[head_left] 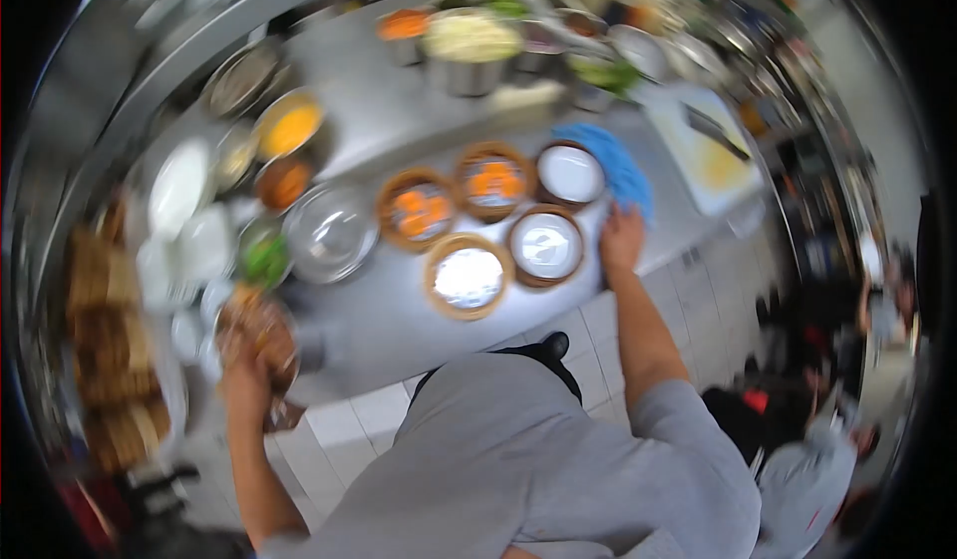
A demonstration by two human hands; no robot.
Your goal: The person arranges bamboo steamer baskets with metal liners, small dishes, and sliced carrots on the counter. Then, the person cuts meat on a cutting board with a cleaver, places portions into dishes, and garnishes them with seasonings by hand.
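Down at the table's (369,335) left end, the left hand (247,377) is at the near side of a bowl of brownish food (261,328), its fingers overlapping the food from the viewer's side. Blur hides whether they grip the rim, press into the food or stand apart.

Across the table, the right hand (622,238) reaches the near end of a crumpled blue cloth (610,160), fingers touching it; whether they are spread or closed on it cannot be told. The cloth lies mostly beyond the fingertips, between the round baskets and a white cutting board (698,165) that carries a knife (716,132).

Five round baskets sit grouped between the two hands: two hold orange pieces (421,212), while the other three show pale, shiny insides. The nearest dark-rimmed basket (546,246) is just left of the right hand. A wide clear bowl (331,232) stands left of the group, and a bowl of green food (265,252) lies beyond the left hand, near the brownish food.
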